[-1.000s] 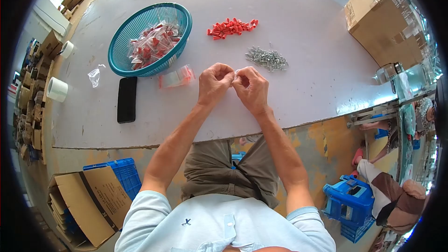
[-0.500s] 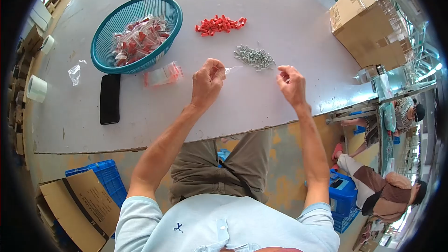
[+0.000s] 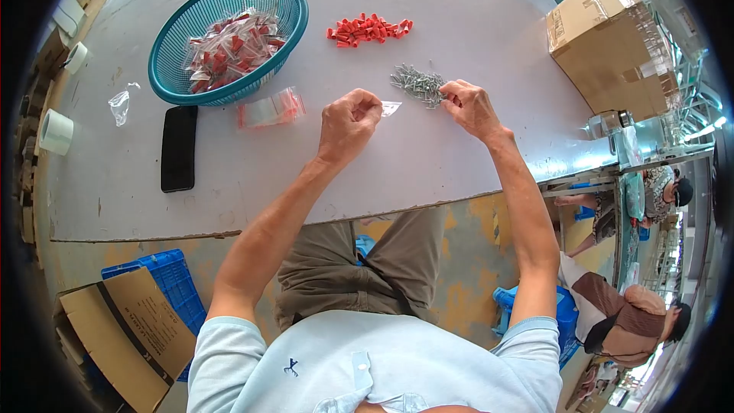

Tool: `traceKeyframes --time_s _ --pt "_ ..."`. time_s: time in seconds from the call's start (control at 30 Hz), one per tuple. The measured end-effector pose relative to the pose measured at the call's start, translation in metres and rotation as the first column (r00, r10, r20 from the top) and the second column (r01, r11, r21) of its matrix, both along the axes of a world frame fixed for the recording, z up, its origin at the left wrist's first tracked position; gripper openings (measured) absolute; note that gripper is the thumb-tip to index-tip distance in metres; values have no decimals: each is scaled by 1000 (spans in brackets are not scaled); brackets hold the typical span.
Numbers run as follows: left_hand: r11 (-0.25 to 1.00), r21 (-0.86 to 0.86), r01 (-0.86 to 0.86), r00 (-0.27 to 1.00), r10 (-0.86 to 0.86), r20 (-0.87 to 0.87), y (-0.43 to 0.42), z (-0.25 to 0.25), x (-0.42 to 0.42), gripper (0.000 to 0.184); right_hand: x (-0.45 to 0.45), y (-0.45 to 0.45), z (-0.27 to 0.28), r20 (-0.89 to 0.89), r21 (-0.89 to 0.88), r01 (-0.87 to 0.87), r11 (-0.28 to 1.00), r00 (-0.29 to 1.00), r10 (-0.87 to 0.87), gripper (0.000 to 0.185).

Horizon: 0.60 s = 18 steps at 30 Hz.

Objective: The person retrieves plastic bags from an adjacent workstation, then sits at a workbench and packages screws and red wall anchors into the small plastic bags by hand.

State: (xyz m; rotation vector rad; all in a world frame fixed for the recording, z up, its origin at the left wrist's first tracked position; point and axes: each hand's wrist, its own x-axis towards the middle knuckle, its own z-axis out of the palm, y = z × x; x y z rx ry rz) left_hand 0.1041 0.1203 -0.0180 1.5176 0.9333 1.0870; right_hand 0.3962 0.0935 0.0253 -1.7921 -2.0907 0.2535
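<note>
My left hand point(image 3: 350, 124) is closed on a small clear plastic bag point(image 3: 391, 108), which sticks out to the right of the fingertips. At the right edge of a pile of silver screws point(image 3: 414, 82), the fingers of my right hand point(image 3: 472, 109) are pinched together; whether a screw is between them is hidden. Beyond the screws lies a heap of short red plastic plugs point(image 3: 367, 30). A stack of flat clear bags with red edges point(image 3: 271, 109) rests left of my left hand.
A teal basket point(image 3: 157, 80) holds many filled bags at the back left. Near it are a black phone point(image 3: 178, 149), a tape roll point(image 3: 56, 131) and a plastic scrap point(image 3: 119, 107). On the right stand a cardboard box point(image 3: 604, 50) and a bottle point(image 3: 608, 124). Other people sit beyond the table's right end.
My right hand has moved left to the screw pile and its fingers have closed. My left hand has shifted slightly right with the bag, which now shows more fully. The view has tilted a little.
</note>
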Motion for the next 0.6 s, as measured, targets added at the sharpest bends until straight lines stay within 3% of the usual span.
traceKeyframes --time_s 0.37,0.47,0.53,0.57,0.6 --pt "999 30 -30 1000 29 5 1 0 1 6 -9 -2 -14 222 243 -162 956 969 107 7" --pt "998 17 -53 999 53 10 0 2 1 7 -13 -3 -14 174 253 -137 958 980 95 5" --pt "998 14 -63 998 63 13 1 2 0 7 -17 -4 -12 -17 236 3 972 1000 1 6" --pt "998 1 -62 998 62 19 2 2 0 7 -20 -4 -12 -15 236 -1 972 1000 4 6" --pt "998 -13 -62 998 62 25 2 2 -1 7 -21 -5 -14 -156 218 86 972 986 -52 6"
